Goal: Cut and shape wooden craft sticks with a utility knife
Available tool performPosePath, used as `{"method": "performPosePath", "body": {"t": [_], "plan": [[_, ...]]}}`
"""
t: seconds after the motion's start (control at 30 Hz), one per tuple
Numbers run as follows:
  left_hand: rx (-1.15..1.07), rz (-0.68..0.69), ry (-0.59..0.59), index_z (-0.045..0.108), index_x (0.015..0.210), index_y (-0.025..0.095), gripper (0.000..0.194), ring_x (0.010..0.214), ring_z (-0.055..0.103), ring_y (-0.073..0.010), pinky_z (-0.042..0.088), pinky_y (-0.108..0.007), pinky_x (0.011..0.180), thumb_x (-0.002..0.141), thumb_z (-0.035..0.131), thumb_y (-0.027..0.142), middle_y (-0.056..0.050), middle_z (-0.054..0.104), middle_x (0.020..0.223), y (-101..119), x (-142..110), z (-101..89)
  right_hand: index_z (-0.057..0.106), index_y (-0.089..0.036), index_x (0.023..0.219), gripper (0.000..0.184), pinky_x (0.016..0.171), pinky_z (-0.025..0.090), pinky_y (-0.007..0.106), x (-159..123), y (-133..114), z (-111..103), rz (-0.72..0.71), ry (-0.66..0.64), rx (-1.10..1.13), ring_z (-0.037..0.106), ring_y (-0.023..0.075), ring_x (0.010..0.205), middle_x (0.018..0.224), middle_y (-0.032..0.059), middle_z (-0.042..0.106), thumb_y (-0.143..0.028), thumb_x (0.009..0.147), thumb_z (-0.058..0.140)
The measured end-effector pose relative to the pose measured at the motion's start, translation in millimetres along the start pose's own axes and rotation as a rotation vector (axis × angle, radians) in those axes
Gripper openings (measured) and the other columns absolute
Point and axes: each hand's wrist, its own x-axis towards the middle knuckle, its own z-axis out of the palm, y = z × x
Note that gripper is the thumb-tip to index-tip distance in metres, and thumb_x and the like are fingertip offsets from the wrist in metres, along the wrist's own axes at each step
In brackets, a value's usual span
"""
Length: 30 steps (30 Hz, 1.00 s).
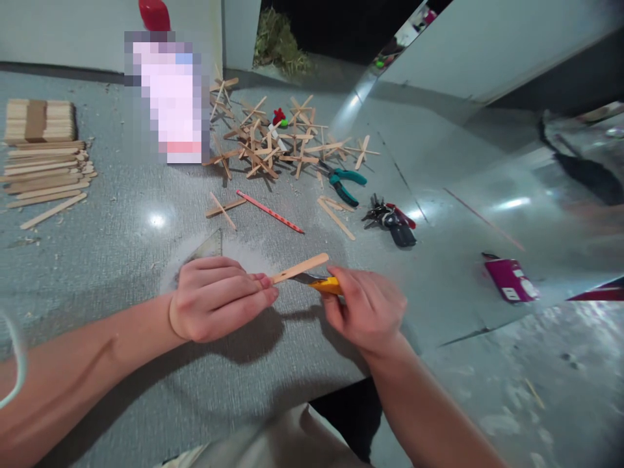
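My left hand (pixel 221 296) is closed around one end of a wooden craft stick (pixel 307 264), whose free end points to the right. My right hand (pixel 365 302) grips a yellow utility knife (pixel 327 285). Its blade lies against the stick near the middle, where a small dark mark shows. Beneath my left hand, partly hidden, is a clear set square (pixel 210 247) on a whitish patch. Just beyond the hands lie two crossed craft sticks (pixel 224 209) and a red pencil (pixel 270 211).
Banded craft sticks (pixel 41 121) and a loose pile (pixel 49 169) lie at left. Several crossed-stick pieces (pixel 258 146) are heaped at the back. Teal-handled pliers (pixel 345 185), keys (pixel 392 220) and a purple packet (pixel 511 279) lie to the right. A blurred object (pixel 170 104) stands back left.
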Motion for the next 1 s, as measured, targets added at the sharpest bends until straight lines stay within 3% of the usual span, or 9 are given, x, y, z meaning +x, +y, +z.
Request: {"method": "performPosePath", "body": {"t": [0.2, 0.37, 0.5, 0.67, 0.8, 1.0], "plan": [[0.007, -0.032, 0.007, 0.071, 0.098, 0.017, 0.006, 0.069, 0.076, -0.0111, 0.064, -0.022, 0.067, 0.096, 0.071, 0.012, 0.000, 0.080, 0.083, 0.7, -1.8, 1.7, 0.063, -0.014, 0.126, 0.032, 0.072, 0.049, 0.030, -1.8, -2.1, 0.8, 0.053, -0.046, 0.078, 0.070, 0.0187, 0.075, 0.089, 0.0063, 0.078, -0.017, 0.095, 0.061], [0.050, -0.105, -0.021, 0.069, 0.098, 0.019, 0.009, 0.065, 0.074, -0.0099, 0.062, -0.021, 0.066, 0.093, 0.074, 0.013, 0.002, 0.078, 0.079, 0.5, -1.6, 1.7, 0.063, -0.015, 0.128, 0.032, 0.071, 0.050, 0.029, -0.6, 3.6, 1.7, 0.014, -0.078, 0.107, 0.068, 0.0181, 0.074, 0.088, 0.0048, 0.076, -0.018, 0.096, 0.060], [0.077, -0.131, 0.005, 0.069, 0.097, 0.019, 0.008, 0.062, 0.071, -0.0103, 0.060, -0.023, 0.063, 0.093, 0.074, 0.015, 0.002, 0.078, 0.078, -6.1, -5.1, 3.9, 0.063, -0.014, 0.125, 0.029, 0.063, 0.044, 0.029, -2.2, 6.3, 4.0, 0.007, -0.138, 0.111, 0.062, 0.0168, 0.066, 0.082, 0.0033, 0.073, -0.021, 0.098, 0.059], [0.158, -0.078, -0.067, 0.071, 0.098, 0.022, 0.006, 0.063, 0.071, -0.0111, 0.058, -0.025, 0.063, 0.095, 0.071, 0.017, 0.002, 0.078, 0.080, -17.6, -7.7, 0.9, 0.064, -0.010, 0.122, 0.026, 0.058, 0.040, 0.029, -4.9, 4.9, 9.2, 0.021, -0.174, 0.115, 0.058, 0.0154, 0.060, 0.076, 0.0020, 0.068, -0.027, 0.104, 0.054], [0.224, -0.102, -0.142, 0.072, 0.093, 0.023, 0.011, 0.059, 0.067, -0.0099, 0.056, -0.025, 0.062, 0.100, 0.065, 0.018, 0.003, 0.077, 0.077, -20.6, -6.4, 0.6, 0.063, -0.009, 0.123, 0.029, 0.058, 0.042, 0.029, -8.2, -5.7, 13.8, 0.046, -0.200, 0.130, 0.062, 0.0166, 0.062, 0.078, 0.0037, 0.070, -0.031, 0.109, 0.050], [0.336, -0.192, -0.046, 0.074, 0.088, 0.022, 0.013, 0.055, 0.064, -0.0086, 0.052, -0.023, 0.059, 0.098, 0.066, 0.018, 0.005, 0.073, 0.067, -18.5, -5.1, 9.3, 0.060, -0.006, 0.126, 0.036, 0.059, 0.045, 0.031, -5.7, -40.7, 14.9, 0.237, -0.251, 0.072, 0.068, 0.0205, 0.067, 0.087, 0.0107, 0.075, -0.036, 0.112, 0.046]]}}
